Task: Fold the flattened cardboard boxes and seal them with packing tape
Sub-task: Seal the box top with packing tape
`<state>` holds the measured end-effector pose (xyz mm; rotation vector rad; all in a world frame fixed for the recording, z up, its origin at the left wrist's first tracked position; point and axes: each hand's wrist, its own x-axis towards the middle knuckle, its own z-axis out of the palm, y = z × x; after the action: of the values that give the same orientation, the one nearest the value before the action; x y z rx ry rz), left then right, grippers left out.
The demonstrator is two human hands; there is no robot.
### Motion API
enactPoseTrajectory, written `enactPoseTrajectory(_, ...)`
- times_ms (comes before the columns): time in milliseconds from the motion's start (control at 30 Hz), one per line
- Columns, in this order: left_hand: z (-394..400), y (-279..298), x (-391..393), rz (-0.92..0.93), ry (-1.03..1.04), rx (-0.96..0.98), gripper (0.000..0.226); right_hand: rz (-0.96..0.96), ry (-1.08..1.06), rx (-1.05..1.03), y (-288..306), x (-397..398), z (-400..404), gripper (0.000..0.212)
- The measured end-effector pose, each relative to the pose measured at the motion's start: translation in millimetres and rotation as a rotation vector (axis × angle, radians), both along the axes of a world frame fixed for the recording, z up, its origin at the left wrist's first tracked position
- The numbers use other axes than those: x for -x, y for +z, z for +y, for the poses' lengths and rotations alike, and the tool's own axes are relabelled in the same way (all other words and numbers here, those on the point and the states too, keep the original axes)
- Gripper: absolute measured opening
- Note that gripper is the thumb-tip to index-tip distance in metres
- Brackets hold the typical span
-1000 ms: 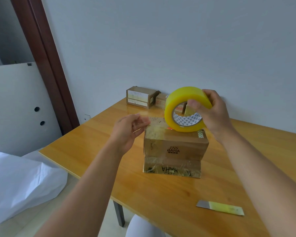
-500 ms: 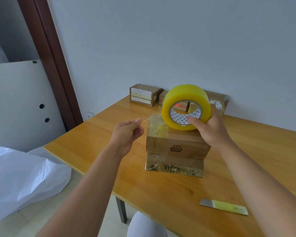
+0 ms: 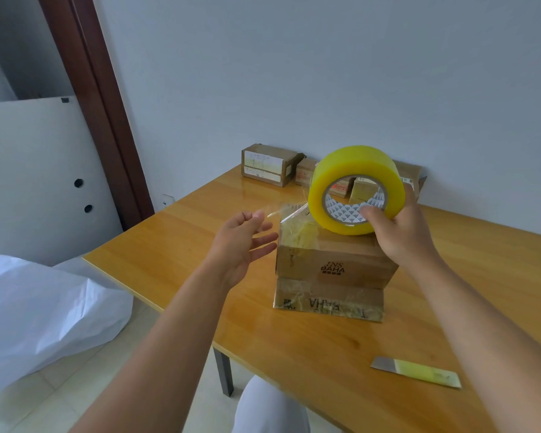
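At the far left, a white panel (image 3: 28, 176) with two dark holes is leaned beside a dark brown door frame (image 3: 97, 98), and a crumpled white sheet (image 3: 41, 314) is seen below it, next to the near left corner of the wooden table (image 3: 175, 254). Further right, above the table, the left hand (image 3: 242, 242) is held with its fingers spread and relaxed; the free end of a clear tape strip (image 3: 286, 210) is seen at its upper fingertips, though whether it is pinched or merely stuck there cannot be told. The strip is stretched from there to the yellow tape roll (image 3: 356, 189), over the left top edge of the cardboard box (image 3: 334, 260). This box, printed with "BAHA", is stood on the middle of the table, with glossy tape across its top left corner and its lower flap. The roll is held upright just above the box top by the right hand (image 3: 400, 232), whose thumb is hooked into the core and whose fingers are wrapped behind the rim. Behind, against the wall, several small taped boxes (image 3: 270, 164) are lined up. At the near right of the table, a flat blade with a yellow handle (image 3: 416, 371) is laid, well apart from the box.
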<state>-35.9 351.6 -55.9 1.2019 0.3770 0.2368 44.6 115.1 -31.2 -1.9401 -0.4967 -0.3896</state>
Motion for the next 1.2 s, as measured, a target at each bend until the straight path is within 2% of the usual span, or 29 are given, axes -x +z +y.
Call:
enactPoseTrajectory(133,-2,2,3,0.005,-0.019,-0.01,0.014,-0.005,-0.019,-0.017,0,5,-1,0.03)
enactPoseTrajectory(267,-2,-4,4,0.043,-0.052,0.013,0.013,0.032,-0.012,0.044,-16,6,-4,0.014)
enactPoseTrajectory(400,-2,-12,3,0.084,-0.037,0.045,0.012,0.037,-0.05,0.013,-28,8,0,0.023)
enactPoseTrajectory(667,7,-6,-8,0.046,0.059,0.027,0.011,0.04,-0.063,0.026,-28,2,5,0.022)
enactPoseTrajectory(900,11,-20,-3,0.079,0.024,-0.02,0.01,-0.027,-0.046,0.044,-33,6,3,0.024)
enactPoseTrajectory(1100,10,-33,1,0.056,0.025,0.026,0.009,0.028,0.027,0.037,-37,9,1,0.052)
enactPoseTrajectory(1200,10,-34,3,0.017,0.022,0.071,0.007,0.01,-0.005,0.06,-39,7,1,0.044)
